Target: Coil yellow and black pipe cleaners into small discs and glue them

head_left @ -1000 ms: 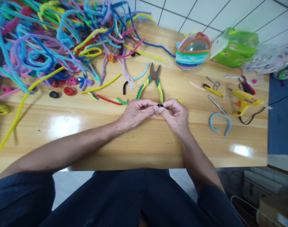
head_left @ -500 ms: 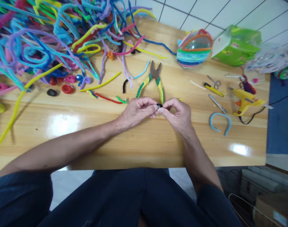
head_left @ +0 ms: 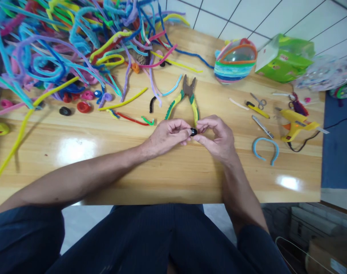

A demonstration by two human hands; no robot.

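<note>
A small rolled black coil [head_left: 193, 132], apparently pipe cleaner, is pinched between thumb and fingers of my left hand [head_left: 170, 136]. My right hand [head_left: 217, 137] is just to the right of the coil, its thumb and index finger parted around the coil's edge; whether a fingertip touches it I cannot tell. Right behind both hands lie pliers [head_left: 187, 89] with green and yellow handles, jaws pointing away from me. A short black pipe cleaner piece [head_left: 152, 104] rests to the left of the pliers. Another black coil [head_left: 65, 111] sits farther left, beside a red coil [head_left: 83, 107].
A large tangle of coloured pipe cleaners [head_left: 56, 49] covers the back left. Toward the right are a striped basket-like piece [head_left: 234, 62], a green tissue pack [head_left: 287, 57], a yellow cutter [head_left: 257, 109], small scissors [head_left: 259, 101], a glue gun [head_left: 297, 122] and a bent blue pipe cleaner [head_left: 266, 140].
My right thumb and index finger have spread apart from the black coil, and that hand has shifted slightly right. The left hand keeps its pinch, with more of the coil showing.
</note>
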